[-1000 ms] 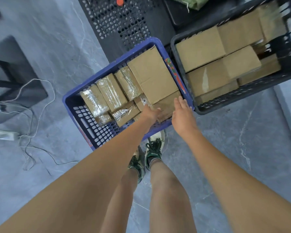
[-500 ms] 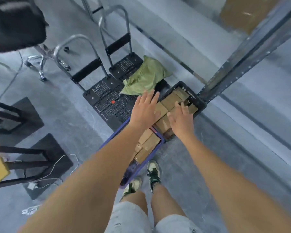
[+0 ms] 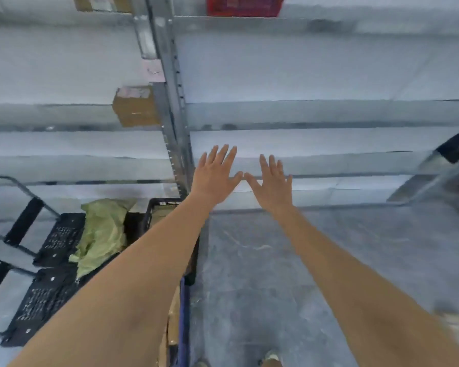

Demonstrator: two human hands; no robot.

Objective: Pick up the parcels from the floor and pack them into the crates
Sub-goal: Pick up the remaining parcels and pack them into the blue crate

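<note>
Both palms out flat, my left hand (image 3: 214, 178) and right hand (image 3: 273, 185) spread, holding nothing. No parcel on the grey floor (image 3: 263, 260) ahead. The crates sit below my left arm: black plastic crate (image 3: 154, 207) and blue plastic crate (image 3: 184, 313), brown cardboard parcels (image 3: 173, 327) inside, so left's nearer.

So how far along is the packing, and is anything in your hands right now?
Done: cardboard parcels sit in the black crate and the blue crate, both mostly hidden behind the left arm. In hand: nothing; left hand and right hand are spread open and empty. Left: no parcels visible on the floor here.
</note>
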